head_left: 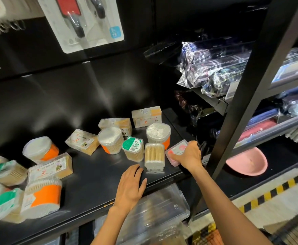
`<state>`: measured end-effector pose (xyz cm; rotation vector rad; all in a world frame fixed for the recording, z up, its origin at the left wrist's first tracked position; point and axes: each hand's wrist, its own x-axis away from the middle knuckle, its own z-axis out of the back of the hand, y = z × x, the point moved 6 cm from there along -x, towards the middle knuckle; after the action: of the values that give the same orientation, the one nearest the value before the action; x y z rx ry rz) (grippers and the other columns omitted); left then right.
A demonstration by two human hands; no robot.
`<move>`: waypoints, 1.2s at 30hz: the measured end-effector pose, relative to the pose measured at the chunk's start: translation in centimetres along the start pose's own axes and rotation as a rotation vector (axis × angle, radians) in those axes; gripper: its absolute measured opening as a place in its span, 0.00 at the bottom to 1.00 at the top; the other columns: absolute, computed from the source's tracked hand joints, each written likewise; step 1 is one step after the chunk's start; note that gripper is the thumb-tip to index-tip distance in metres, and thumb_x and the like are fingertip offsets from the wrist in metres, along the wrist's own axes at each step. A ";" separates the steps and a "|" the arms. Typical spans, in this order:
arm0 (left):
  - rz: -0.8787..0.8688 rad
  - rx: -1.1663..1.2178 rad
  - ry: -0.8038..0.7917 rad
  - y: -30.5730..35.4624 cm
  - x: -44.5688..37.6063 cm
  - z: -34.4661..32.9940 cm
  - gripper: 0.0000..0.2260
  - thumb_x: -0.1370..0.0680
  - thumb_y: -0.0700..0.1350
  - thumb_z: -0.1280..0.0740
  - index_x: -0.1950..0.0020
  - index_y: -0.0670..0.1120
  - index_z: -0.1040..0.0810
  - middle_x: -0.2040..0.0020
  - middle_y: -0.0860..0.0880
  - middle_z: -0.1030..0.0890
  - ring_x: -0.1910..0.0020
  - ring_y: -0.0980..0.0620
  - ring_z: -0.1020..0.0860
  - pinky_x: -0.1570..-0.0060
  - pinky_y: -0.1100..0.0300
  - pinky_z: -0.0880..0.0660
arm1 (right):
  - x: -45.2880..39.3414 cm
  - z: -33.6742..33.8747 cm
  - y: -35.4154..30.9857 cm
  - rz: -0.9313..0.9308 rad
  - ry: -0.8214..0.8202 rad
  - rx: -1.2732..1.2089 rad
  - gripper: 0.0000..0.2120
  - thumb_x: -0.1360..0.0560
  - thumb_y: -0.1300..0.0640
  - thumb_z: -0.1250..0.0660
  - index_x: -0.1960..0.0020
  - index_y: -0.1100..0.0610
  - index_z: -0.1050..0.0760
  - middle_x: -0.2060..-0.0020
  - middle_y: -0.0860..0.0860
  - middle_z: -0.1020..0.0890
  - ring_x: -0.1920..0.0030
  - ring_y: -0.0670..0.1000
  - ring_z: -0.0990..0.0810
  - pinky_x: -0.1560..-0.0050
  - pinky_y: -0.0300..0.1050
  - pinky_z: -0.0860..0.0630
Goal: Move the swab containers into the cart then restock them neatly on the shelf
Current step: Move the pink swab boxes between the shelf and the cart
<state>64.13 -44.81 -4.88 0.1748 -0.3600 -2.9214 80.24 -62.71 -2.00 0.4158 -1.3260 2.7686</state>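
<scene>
A black shelf (95, 167) spans the lower left and centre of the frame, with swab containers scattered across it. At the right, a dark upright post (247, 96) rises from the lower centre to the upper right; behind it lie bagged dark textiles (213, 68) in the upper right and a pink basin (248, 163) at mid-right. A carded brush pack (84, 20) hangs at the upper left.

At the lower left lies a large orange tub (42, 197) on its side, with a flat clear box (51, 168) just above it and another orange-banded tub (40, 149) further up. Near centre stand a round tub (110, 139), a green-lidded jar (133, 147) and a clear box of wooden swabs (154, 155), close together. Behind them are a larger round tub (158, 134) and two flat boxes (146, 116).

The left hand (129, 186) rests flat on the shelf front at lower centre, fingers straight, just left of the clear box and holding nothing. The right hand (188, 155) grips a pink box (176, 150) at the shelf's right end, fingers curled over its far edge. The hands are apart.
</scene>
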 end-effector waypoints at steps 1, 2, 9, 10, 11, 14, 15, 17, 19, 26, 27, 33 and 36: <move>-0.004 -0.001 -0.001 0.0 0.0 0.1 0.22 0.18 0.54 0.44 0.27 0.45 0.33 0.26 0.47 0.35 0.27 0.50 0.38 0.28 0.59 0.45 | 0.0 0.0 0.1 -0.008 -0.015 -0.021 0.38 0.36 0.52 0.20 0.35 0.62 0.37 0.38 0.59 0.29 0.36 0.59 0.30 0.37 0.56 0.28; -0.006 -0.002 -0.005 0.1 0.1 0.1 0.22 0.18 0.54 0.44 0.27 0.45 0.33 0.26 0.47 0.35 0.27 0.50 0.38 0.27 0.59 0.46 | 0.1 0.0 0.2 -0.017 -0.030 -0.033 0.38 0.35 0.53 0.21 0.33 0.64 0.37 0.37 0.59 0.29 0.35 0.59 0.30 0.37 0.55 0.28; -0.001 -0.020 -0.027 0.0 0.2 0.0 0.23 0.18 0.55 0.46 0.25 0.47 0.37 0.24 0.49 0.38 0.25 0.52 0.42 0.26 0.60 0.48 | 1.2 0.7 0.1 -0.004 -0.016 -0.156 0.33 0.33 0.58 0.22 0.39 0.63 0.39 0.41 0.61 0.25 0.41 0.59 0.25 0.52 0.46 0.27; 0.001 -0.017 -0.025 0.0 0.3 0.1 0.23 0.18 0.55 0.45 0.25 0.46 0.37 0.24 0.49 0.38 0.25 0.51 0.42 0.27 0.60 0.47 | 1.4 0.9 -0.1 0.012 0.007 -0.175 0.31 0.32 0.59 0.23 0.39 0.63 0.39 0.42 0.61 0.25 0.43 0.58 0.24 0.53 0.45 0.28; 0.004 -0.024 -0.023 0.0 0.3 0.1 0.23 0.18 0.55 0.45 0.25 0.47 0.36 0.24 0.49 0.38 0.25 0.52 0.42 0.27 0.60 0.46 | 1.8 1.1 -0.5 0.038 0.036 -0.196 0.29 0.31 0.60 0.24 0.40 0.62 0.40 0.43 0.60 0.24 0.44 0.58 0.23 0.54 0.44 0.28; 0.019 -0.052 -0.013 -0.3 0.5 0.2 0.23 0.18 0.55 0.46 0.26 0.47 0.35 0.25 0.49 0.36 0.26 0.52 0.40 0.28 0.60 0.45 | 3.3 2.1 -2.1 0.197 0.151 -0.240 0.24 0.29 0.62 0.28 0.44 0.56 0.42 0.48 0.55 0.27 0.47 0.55 0.24 0.58 0.39 0.28; 0.031 -0.056 -0.009 -0.5 0.7 0.3 0.22 0.18 0.55 0.46 0.26 0.47 0.35 0.25 0.49 0.36 0.26 0.52 0.39 0.28 0.60 0.44 | 3.9 2.5 -2.8 0.258 0.189 -0.258 0.24 0.28 0.63 0.28 0.44 0.56 0.42 0.49 0.53 0.28 0.48 0.53 0.24 0.60 0.36 0.29; 0.061 -0.072 0.003 -1.2 1.4 0.6 0.22 0.18 0.54 0.46 0.27 0.47 0.33 0.26 0.49 0.35 0.27 0.52 0.37 0.30 0.60 0.41 | 5.0 2.9 -4.2 0.344 0.217 -0.307 0.25 0.28 0.61 0.29 0.39 0.57 0.40 0.47 0.53 0.28 0.47 0.52 0.25 0.59 0.35 0.29; 0.106 -0.084 0.019 -2.1 2.3 1.0 0.21 0.18 0.54 0.46 0.28 0.48 0.33 0.27 0.49 0.34 0.29 0.52 0.35 0.32 0.60 0.39 | 5.9 2.7 -5.4 0.399 0.179 -0.354 0.28 0.27 0.59 0.29 0.34 0.59 0.40 0.44 0.53 0.27 0.47 0.51 0.25 0.56 0.37 0.28; 0.306 -0.146 0.089 -6.1 8.0 2.9 0.21 0.18 0.54 0.47 0.28 0.47 0.33 0.28 0.49 0.35 0.29 0.52 0.35 0.32 0.59 0.38 | 9.3 -3.0 -9.6 0.503 -0.128 -0.447 0.19 0.28 0.59 0.28 0.41 0.58 0.30 0.50 0.50 0.23 0.50 0.50 0.21 0.61 0.32 0.26; 0.335 -0.157 0.096 -6.7 9.0 3.1 0.21 0.18 0.54 0.48 0.27 0.47 0.34 0.27 0.49 0.35 0.29 0.52 0.36 0.32 0.59 0.39 | 9.9 -4.1 -10.1 0.505 -0.185 -0.467 0.17 0.28 0.60 0.28 0.41 0.60 0.29 0.51 0.51 0.22 0.50 0.51 0.21 0.60 0.34 0.25; 0.554 -0.219 0.131 -10.2 14.5 4.7 0.21 0.17 0.53 0.49 0.28 0.47 0.34 0.28 0.47 0.34 0.29 0.50 0.36 0.31 0.56 0.39 | 14.6 -9.8 -13.3 0.549 -0.427 -0.537 0.13 0.29 0.63 0.27 0.51 0.50 0.28 0.54 0.49 0.22 0.52 0.50 0.22 0.54 0.41 0.25; 0.639 -0.238 0.160 -12.1 16.9 5.9 0.18 0.18 0.52 0.45 0.33 0.45 0.28 0.33 0.46 0.28 0.34 0.47 0.30 0.36 0.53 0.33 | 16.5 -12.3 -14.4 0.498 -0.520 -0.577 0.16 0.29 0.62 0.26 0.45 0.56 0.29 0.48 0.55 0.21 0.49 0.52 0.21 0.51 0.44 0.24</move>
<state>44.71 -35.38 -3.84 0.2102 -0.0248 -2.2751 63.88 -45.42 5.83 0.8983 -2.5547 2.4887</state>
